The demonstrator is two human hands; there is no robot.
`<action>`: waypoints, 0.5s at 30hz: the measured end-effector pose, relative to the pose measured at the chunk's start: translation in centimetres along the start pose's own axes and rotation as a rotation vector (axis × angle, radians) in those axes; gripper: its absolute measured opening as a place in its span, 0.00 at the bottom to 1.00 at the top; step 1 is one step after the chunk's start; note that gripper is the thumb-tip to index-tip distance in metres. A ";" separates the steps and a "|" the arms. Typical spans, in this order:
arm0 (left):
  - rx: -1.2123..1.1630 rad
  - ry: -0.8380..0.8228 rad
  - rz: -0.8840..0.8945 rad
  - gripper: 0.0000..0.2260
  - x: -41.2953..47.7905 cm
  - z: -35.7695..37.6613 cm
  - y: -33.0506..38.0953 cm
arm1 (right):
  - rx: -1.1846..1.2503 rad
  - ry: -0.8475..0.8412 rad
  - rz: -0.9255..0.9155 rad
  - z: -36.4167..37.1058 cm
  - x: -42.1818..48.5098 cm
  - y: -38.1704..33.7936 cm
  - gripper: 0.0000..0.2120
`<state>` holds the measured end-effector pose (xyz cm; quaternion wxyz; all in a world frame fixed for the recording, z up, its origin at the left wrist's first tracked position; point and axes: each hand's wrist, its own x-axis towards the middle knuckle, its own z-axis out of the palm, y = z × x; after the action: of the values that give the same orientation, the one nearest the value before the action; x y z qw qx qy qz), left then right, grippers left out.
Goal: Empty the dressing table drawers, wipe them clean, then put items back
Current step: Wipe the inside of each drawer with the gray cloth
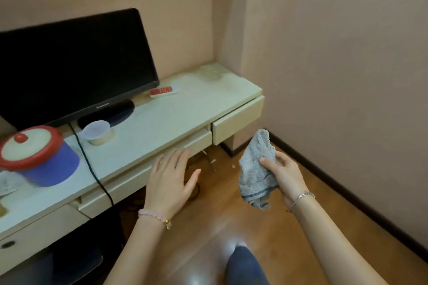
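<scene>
Grey terry cloth point(256, 169), soft, light and limp, is gripped bunched at its middle by the right hand point(283, 174) before the counter point(176, 108), while the left hand point(172, 174) is held open beside the middle drawer point(129, 182).

drawers point(238, 120): cream, side by side, seemingly shut | cloth point(253, 169): grey, crumpled, gripped in right hand point(283, 173)
</scene>
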<state>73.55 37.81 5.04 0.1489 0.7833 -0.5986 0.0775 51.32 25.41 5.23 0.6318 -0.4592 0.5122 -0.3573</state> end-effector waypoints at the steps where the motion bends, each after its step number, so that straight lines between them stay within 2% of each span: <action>1: 0.013 0.005 -0.039 0.26 1.4 0.4 -0.2 | -0.011 -0.031 0.003 0.4 2.2 -0.8 0.16; 9: 0.076 0.016 -0.292 0.27 11.8 3.1 -1.7 | -0.063 -0.229 0.019 3.6 16.5 -6.5 0.15; 15: 0.073 0.011 -0.368 0.26 17.3 5.0 -2.8 | -0.071 -0.345 0.055 6.5 24.0 -8.8 0.17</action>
<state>80.65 21.03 5.07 0.1353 0.8840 -0.4411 0.0749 63.11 1.83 6.26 0.7033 -0.5215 0.4207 -0.2374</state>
